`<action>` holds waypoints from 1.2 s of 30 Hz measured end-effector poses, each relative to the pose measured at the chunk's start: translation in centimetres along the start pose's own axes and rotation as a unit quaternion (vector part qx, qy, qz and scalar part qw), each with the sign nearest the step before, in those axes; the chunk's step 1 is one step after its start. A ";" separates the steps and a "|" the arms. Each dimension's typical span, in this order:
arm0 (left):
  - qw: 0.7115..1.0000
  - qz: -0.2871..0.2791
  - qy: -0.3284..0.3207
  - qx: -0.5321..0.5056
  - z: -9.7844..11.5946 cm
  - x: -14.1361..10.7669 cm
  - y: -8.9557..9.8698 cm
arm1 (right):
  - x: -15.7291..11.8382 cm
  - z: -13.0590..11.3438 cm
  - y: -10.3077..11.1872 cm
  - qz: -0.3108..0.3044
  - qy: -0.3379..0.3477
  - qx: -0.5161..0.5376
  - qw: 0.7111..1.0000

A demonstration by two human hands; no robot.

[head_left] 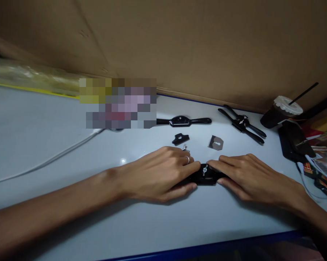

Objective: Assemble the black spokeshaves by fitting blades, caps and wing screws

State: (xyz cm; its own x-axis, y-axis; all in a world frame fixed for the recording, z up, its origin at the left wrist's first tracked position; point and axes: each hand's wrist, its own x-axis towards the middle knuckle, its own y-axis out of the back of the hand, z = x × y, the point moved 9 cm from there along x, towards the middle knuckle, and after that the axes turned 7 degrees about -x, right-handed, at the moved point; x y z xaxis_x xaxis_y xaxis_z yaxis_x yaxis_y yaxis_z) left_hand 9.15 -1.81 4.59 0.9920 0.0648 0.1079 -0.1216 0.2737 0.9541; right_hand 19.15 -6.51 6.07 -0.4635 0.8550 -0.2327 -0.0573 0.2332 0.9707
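Note:
A black spokeshave (205, 175) lies low over the white table, its middle showing between my hands, with a silver screw on its face. My left hand (168, 174), a ring on one finger, is closed on its left handle. On the other side my right hand (239, 175) grips the right handle. Just beyond my left fingers are a small silver screw (185, 148) and a black cap plate (180, 138). A flat metal blade (216, 143) with a keyhole slot rests farther right. Behind these lies another black spokeshave body (181, 121). The handles in my hands are mostly hidden.
Two more black spokeshaves (242, 124) lie together at the back right. Beside them stand a lidded drink cup (281, 110) with a straw and a black device (294, 141) with a white cable. A cardboard wall (193, 47) bounds the back. A white cord (49, 159) crosses the left.

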 end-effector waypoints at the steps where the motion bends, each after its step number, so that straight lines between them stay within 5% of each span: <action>1: 1.000 0.001 0.003 -0.002 0.0 0.0 0.0 | 0.0 0.0 0.0 0.001 0.001 0.000 1.000; 36: 0.999 -0.011 0.025 -0.030 -0.4 0.1 0.1 | 0.0 -0.1 0.1 0.006 -0.002 -0.017 1.000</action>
State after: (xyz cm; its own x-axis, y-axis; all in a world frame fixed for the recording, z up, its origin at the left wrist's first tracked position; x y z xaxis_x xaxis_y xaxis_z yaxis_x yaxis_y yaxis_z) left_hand 9.21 -1.42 4.55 0.9920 0.1044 0.0711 -0.1022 0.3326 0.9375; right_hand 19.08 -6.50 6.18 -0.4600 0.8598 -0.2218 -0.0821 0.2076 0.9748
